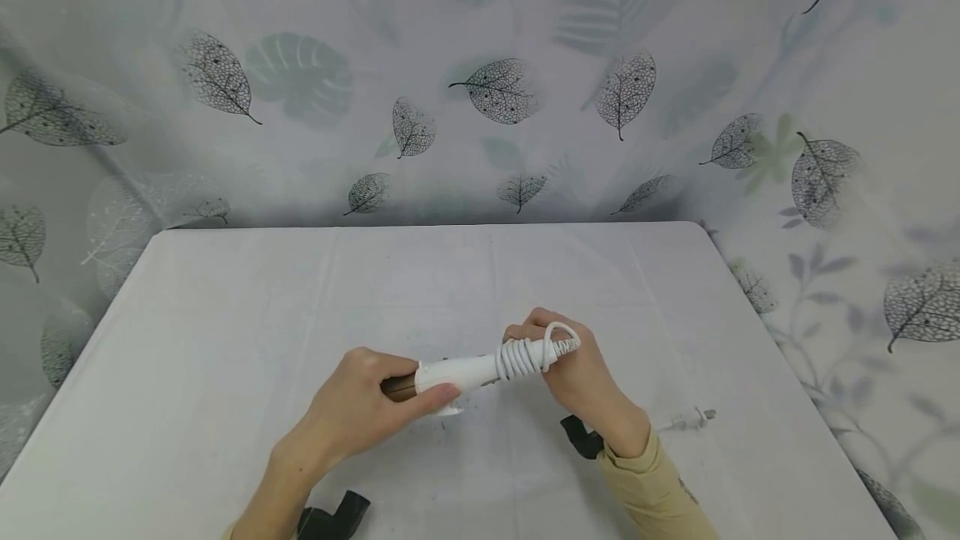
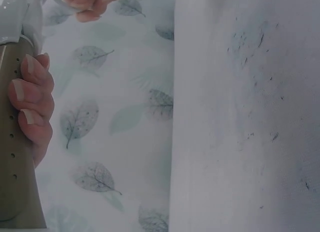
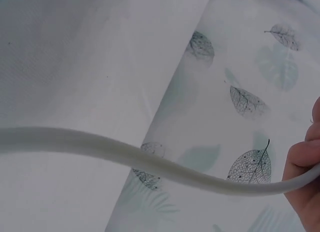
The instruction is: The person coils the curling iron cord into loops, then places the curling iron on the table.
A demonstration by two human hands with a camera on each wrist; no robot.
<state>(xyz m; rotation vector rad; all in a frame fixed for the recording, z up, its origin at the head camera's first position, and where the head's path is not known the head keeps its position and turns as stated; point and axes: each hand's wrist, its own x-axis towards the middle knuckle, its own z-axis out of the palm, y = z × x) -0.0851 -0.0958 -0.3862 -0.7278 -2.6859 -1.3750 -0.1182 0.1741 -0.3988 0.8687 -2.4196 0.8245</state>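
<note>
A hair straightener (image 1: 468,372) with a white handle and brown plates end is held over the table, tilted slightly up to the right. My left hand (image 1: 360,402) grips its brown end, thumb lying along the white part. In the left wrist view, curled fingers (image 2: 35,99) wrap the brown housing (image 2: 14,142), which has a row of small holes. White cord (image 1: 517,359) is coiled several times round the handle's right end. There my right hand (image 1: 585,365) pinches the cord, its fingertips partly hidden. In the right wrist view, the cord (image 3: 165,164) runs to the curled fingers.
The cord's plug (image 1: 697,418) is by the right forearm, above the white table (image 1: 247,298). Black wrist camera mounts (image 1: 583,437) sit at both wrists. Leaf-patterned curtain (image 1: 502,140) surrounds the table's back and sides.
</note>
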